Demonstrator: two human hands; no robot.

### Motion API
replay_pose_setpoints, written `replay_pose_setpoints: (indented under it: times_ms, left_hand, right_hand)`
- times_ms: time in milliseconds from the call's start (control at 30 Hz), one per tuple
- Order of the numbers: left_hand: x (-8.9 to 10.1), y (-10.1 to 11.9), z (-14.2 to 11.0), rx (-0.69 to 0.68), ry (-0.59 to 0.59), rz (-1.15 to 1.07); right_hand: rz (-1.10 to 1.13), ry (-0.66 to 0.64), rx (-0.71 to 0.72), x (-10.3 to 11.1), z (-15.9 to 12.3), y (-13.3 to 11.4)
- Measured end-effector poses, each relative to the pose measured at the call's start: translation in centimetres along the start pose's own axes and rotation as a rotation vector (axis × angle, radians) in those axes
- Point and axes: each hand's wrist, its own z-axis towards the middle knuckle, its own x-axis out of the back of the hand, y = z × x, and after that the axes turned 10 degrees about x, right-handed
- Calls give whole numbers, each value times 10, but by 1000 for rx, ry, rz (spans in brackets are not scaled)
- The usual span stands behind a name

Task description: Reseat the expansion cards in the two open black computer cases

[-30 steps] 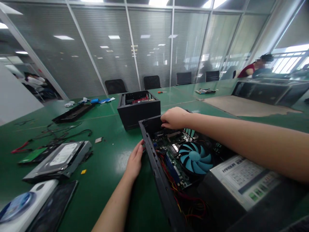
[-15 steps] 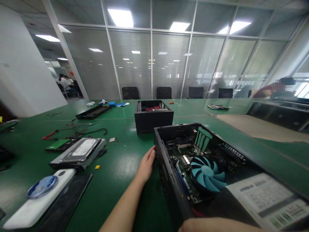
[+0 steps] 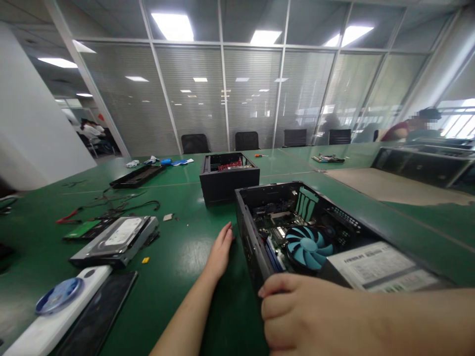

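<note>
A black open-topped computer case (image 3: 256, 247) stands on the green table, with a teal-bladed fan (image 3: 308, 245) and a labelled power supply (image 3: 376, 262) inside. My right hand (image 3: 297, 311) is closed over the near end of the case's left wall, its fingers curled down the outer side. Just left of that wall my left hand (image 3: 219, 252) rests on its edge by the table. Its fingers are stretched out and a small gap separates them from the case. The forearm and hand on the right hide the near part of the case.
A hard drive (image 3: 120, 237), a white power bank-like slab (image 3: 63, 316) with a round blue dish (image 3: 59, 295) and a dark flat panel (image 3: 100, 316) lie left. Another black case (image 3: 230, 188) stands ahead. Cables (image 3: 122, 202) spread behind the drive. A person (image 3: 399, 129) sits far right.
My right hand has come further into view, forward along the wall of the case. A gap now shows between my left fingers and the case. The whole view has shifted slightly.
</note>
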Motion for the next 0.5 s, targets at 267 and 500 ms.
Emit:
replay_pose_setpoints:
  times_ms: [267,500]
  left_hand:
    - [0,-3,-1,-11,19,53]
    - [0,-2,-1,-6,17,77]
  right_hand:
    - [24,111,-209,1,-43,53]
    - [-44,128,-316,2,-99,134]
